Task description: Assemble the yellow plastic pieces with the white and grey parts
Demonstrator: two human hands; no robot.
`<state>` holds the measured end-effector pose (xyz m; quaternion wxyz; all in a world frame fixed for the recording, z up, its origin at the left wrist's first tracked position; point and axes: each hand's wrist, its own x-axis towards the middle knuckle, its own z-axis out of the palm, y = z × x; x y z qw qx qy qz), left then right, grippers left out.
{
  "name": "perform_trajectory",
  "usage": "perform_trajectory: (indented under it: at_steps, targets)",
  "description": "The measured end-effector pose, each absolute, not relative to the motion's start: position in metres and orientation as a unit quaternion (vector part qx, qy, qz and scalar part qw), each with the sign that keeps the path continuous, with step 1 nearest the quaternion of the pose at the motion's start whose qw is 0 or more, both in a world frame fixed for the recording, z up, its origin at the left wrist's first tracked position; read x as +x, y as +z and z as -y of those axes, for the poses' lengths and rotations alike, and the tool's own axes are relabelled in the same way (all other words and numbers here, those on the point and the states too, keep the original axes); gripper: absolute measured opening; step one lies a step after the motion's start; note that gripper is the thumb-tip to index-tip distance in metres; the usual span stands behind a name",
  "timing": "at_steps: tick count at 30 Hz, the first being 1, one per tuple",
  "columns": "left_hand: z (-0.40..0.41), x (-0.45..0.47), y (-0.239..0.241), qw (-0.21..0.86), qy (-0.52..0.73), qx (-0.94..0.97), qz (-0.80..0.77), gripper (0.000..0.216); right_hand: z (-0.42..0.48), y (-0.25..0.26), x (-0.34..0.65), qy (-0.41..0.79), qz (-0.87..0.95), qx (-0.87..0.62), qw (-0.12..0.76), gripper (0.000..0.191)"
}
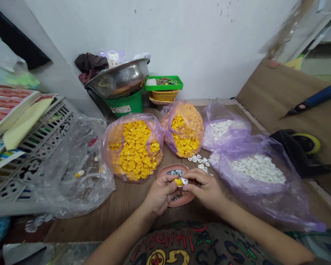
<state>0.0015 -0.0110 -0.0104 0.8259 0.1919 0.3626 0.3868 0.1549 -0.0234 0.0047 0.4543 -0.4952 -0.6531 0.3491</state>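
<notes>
My left hand (162,193) pinches a small yellow plastic piece (178,182) between thumb and fingers. Against its right side, my right hand (205,186) holds a small white plastic piece (184,181), and the two pieces touch or overlap. Right under my hands lies a pink dish (186,200) with small silvery metal bits (174,172) in it. Loose white pieces (202,166) are scattered on the brown tabletop just beyond my right hand. Whether the two pieces are joined cannot be made out.
Two bags of yellow pieces (138,151) (185,143) stand ahead, two purple bags of white pieces (257,169) (222,129) to the right. At left, a clear bag (79,184) holds few pieces. A black tape dispenser (289,151) stands far right; a metal basin (121,77) sits behind.
</notes>
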Motion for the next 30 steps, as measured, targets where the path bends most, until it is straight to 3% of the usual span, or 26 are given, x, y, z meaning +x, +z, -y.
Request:
perform_trajectory:
  at_steps: [13,20,27,30]
  targets:
    - [0.009,-0.004,-0.015,0.856,0.334,0.174,-0.355,0.031,0.022,-0.001,0.159,0.372,0.748,-0.395,0.381,0.032]
    - [0.009,-0.001,-0.016,0.849,0.358,0.162,-0.353,0.031,0.024,-0.005,0.154,0.276,0.735,-0.446,0.43,0.025]
    - [0.01,0.005,-0.012,0.834,0.376,0.156,-0.372,0.03,0.021,-0.008,0.15,0.35,0.665,-0.469,0.464,0.011]
    - [0.01,0.005,-0.012,0.846,0.374,0.141,-0.352,0.026,0.017,-0.012,0.151,0.311,0.712,-0.44,0.45,0.021]
